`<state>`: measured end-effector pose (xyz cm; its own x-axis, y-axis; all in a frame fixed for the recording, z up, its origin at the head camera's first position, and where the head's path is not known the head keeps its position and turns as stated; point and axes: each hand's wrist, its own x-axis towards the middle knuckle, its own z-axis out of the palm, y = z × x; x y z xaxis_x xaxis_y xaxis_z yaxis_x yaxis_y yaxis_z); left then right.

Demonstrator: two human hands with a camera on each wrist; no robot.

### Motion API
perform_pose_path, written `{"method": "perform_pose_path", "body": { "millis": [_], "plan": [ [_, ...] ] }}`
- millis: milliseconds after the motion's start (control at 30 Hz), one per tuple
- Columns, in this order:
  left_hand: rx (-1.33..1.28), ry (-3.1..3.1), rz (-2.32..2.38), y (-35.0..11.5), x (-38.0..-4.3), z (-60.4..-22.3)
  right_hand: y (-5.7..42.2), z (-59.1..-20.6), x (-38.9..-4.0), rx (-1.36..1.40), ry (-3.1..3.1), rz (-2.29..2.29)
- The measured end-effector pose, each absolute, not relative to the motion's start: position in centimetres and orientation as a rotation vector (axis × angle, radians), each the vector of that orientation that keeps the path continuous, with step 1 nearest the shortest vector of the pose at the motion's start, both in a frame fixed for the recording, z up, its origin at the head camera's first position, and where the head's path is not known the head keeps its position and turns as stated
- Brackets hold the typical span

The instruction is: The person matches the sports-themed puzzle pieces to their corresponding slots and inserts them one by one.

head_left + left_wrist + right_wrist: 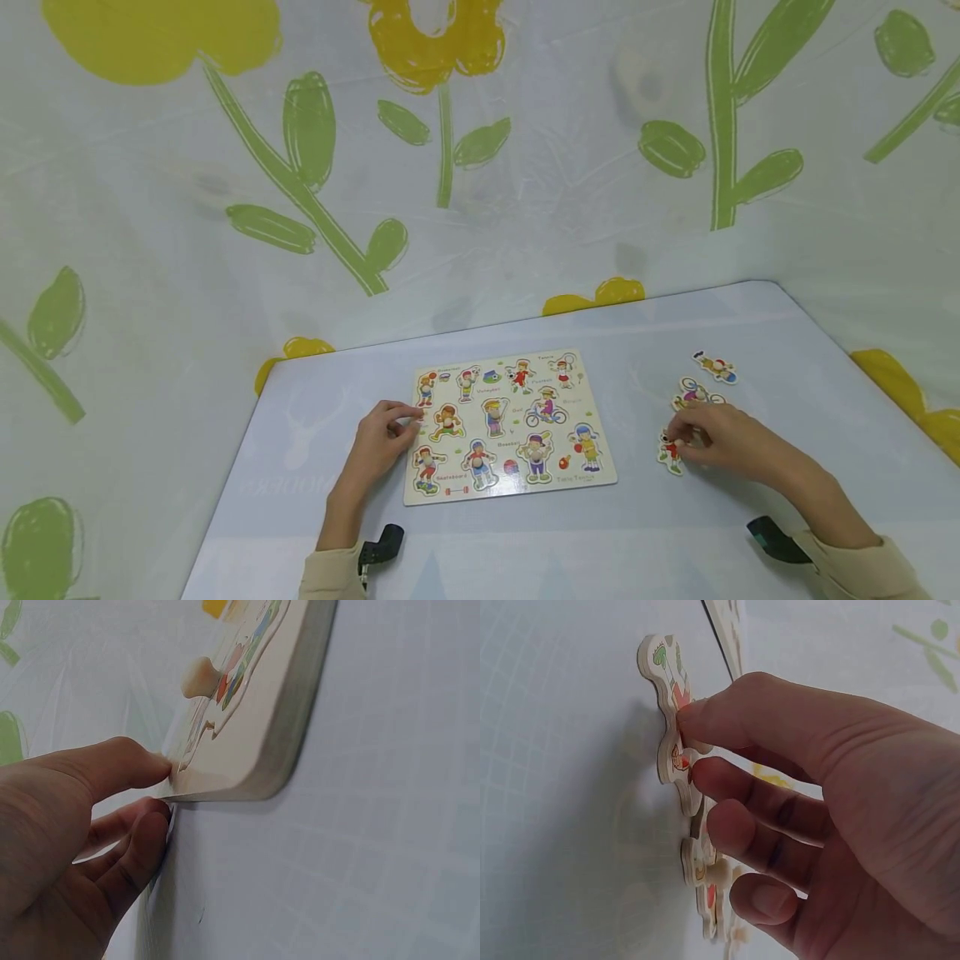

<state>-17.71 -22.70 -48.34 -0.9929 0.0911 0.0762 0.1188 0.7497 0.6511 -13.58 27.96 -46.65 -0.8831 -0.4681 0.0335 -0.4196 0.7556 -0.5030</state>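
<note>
A wooden peg puzzle board [510, 489] lies on the table, filled with pictures of children at sports. At its left edge, my left hand [378, 442] pinches the border, thumb on the top face and fingers [142, 844] against the side. To the right of the board, my right hand [716, 437] grips a puzzle piece [670, 457] showing a red-clad football player. In the right wrist view, thumb and index finger pinch the knob [698, 745] of this piece, the other fingers loosely bent. A cyclist piece [690, 390] lies just beyond that hand.
Another figure piece [716, 367] lies farther back on the right. The pale table [300, 433] meets a white cloth backdrop [540, 225] with printed flowers at its far edge. Dark wrist cameras [384, 543] jut out near both beige sleeves [330, 573].
</note>
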Motion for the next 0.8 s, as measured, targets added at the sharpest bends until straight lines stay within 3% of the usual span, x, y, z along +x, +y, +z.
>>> {"method": "perform_pose_path", "body": {
  "millis": [800],
  "plan": [
    [-0.167,-2.897,-1.078,-22.8,-17.78,-48.63,27.4,-46.95,-13.79,-0.725,2.851,-0.807]
  ]
}}
